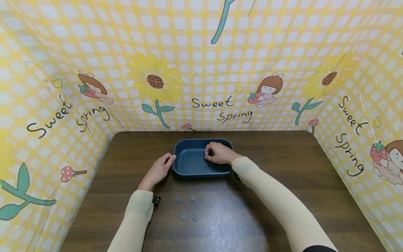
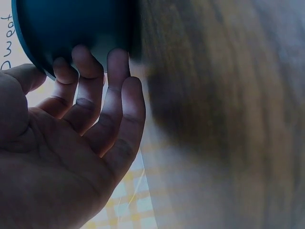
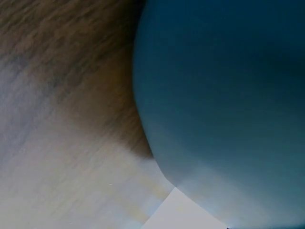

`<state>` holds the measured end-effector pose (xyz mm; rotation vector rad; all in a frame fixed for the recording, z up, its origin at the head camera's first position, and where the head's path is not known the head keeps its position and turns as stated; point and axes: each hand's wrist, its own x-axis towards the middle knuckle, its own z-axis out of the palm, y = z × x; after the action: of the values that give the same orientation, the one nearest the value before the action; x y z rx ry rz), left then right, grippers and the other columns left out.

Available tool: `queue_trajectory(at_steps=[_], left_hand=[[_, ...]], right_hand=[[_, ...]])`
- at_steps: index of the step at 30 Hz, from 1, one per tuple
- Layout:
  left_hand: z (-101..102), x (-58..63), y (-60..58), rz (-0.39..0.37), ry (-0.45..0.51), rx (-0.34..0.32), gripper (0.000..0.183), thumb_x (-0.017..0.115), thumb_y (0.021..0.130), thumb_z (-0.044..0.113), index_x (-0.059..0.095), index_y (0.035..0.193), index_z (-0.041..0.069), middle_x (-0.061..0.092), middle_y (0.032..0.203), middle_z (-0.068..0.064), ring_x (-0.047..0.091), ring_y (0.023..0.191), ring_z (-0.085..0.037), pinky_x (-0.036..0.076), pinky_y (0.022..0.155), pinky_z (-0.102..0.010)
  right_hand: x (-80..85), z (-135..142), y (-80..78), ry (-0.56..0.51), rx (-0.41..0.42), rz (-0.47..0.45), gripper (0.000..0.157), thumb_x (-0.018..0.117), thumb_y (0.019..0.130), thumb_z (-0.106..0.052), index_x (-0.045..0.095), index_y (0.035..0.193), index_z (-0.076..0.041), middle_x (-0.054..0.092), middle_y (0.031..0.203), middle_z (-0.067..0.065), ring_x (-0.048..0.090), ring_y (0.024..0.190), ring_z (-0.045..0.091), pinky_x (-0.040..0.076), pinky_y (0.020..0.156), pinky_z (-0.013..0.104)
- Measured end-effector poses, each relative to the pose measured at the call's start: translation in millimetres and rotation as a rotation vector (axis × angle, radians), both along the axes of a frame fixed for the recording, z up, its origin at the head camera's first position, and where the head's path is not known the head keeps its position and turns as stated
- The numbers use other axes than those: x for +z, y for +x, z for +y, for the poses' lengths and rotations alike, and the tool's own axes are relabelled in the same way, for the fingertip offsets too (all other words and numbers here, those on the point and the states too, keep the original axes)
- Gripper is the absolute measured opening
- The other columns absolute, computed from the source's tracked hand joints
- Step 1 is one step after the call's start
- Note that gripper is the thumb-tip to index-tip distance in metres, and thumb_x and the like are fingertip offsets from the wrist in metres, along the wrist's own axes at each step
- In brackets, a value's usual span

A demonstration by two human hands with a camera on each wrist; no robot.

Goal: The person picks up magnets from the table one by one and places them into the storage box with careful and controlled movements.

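The left hand (image 1: 157, 170) grips the blue tray (image 1: 190, 159) at its left end, likely steadying it — the right hand (image 1: 220, 154) is inside, beside one disc (image 1: 206, 166); whether it pinches anything, I can't tell. Four discs (image 1: 183, 217) lie outside.

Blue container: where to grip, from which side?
Probably the rims of its short ends, from left and right: the blue container is oblong, sits open side up on the table, and the left hand holds its left end.
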<state>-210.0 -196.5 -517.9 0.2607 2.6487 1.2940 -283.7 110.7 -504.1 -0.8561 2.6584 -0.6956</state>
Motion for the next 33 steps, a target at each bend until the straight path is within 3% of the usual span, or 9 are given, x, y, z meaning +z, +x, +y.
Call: queue_trajectory(at_steps=[33], left_hand=[[0.3, -0.5, -0.4, 0.008, -0.004, -0.004, 0.044, 0.041, 0.117, 0.048, 0.053, 0.099, 0.01, 0.047, 0.082, -0.006, 0.046, 0.071, -0.023, 0.039, 0.072, -0.038]], right_hand=[[-0.6, -1.8, -0.4, 0.04, -0.037, 0.036, 0.01, 0.075, 0.104, -0.026, 0.069, 0.1, -0.02, 0.062, 0.103, -0.001, 0.058, 0.088, 0.015, 0.052, 0.083, 0.035]])
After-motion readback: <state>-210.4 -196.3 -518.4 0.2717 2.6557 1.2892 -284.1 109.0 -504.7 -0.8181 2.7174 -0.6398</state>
